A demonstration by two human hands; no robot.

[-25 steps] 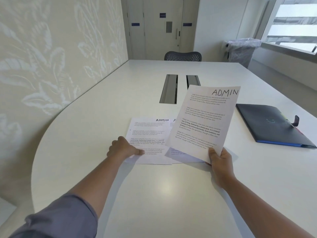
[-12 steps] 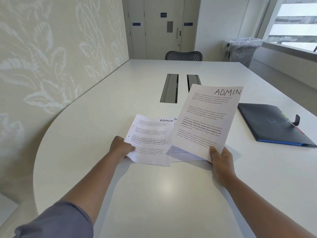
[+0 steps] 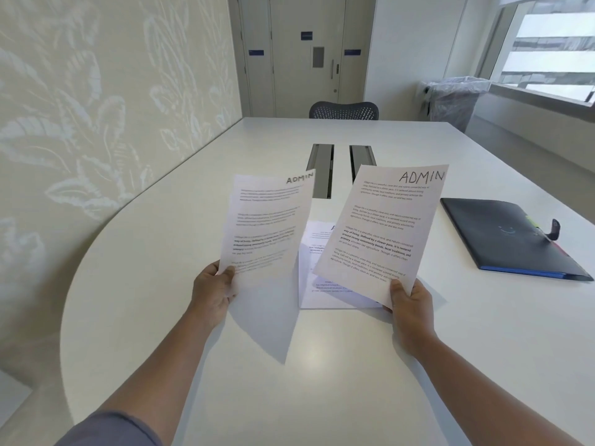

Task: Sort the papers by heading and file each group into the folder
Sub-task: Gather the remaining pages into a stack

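My left hand (image 3: 214, 292) pinches the bottom corner of a printed sheet headed ADMIN (image 3: 267, 226), held up above the white table (image 3: 135, 284). My right hand (image 3: 407, 305) grips the lower edge of a second ADMIN sheet (image 3: 383, 226), also raised and tilted. Between the two held sheets, more papers (image 3: 314, 252) lie flat on the table, their headings mostly hidden. A dark folder (image 3: 505, 236) with a blue edge and coloured tabs lies shut on the table to the right.
Two metal cable hatches (image 3: 320, 165) are set into the table's middle. A mesh chair (image 3: 343, 111) stands at the far end. A lined bin (image 3: 455, 98) sits under the window at right. A patterned wall runs along the left.
My left hand has lifted the ADMIN sheet off the table and now holds it upright. The right hand's sheet stays raised in about the same place.
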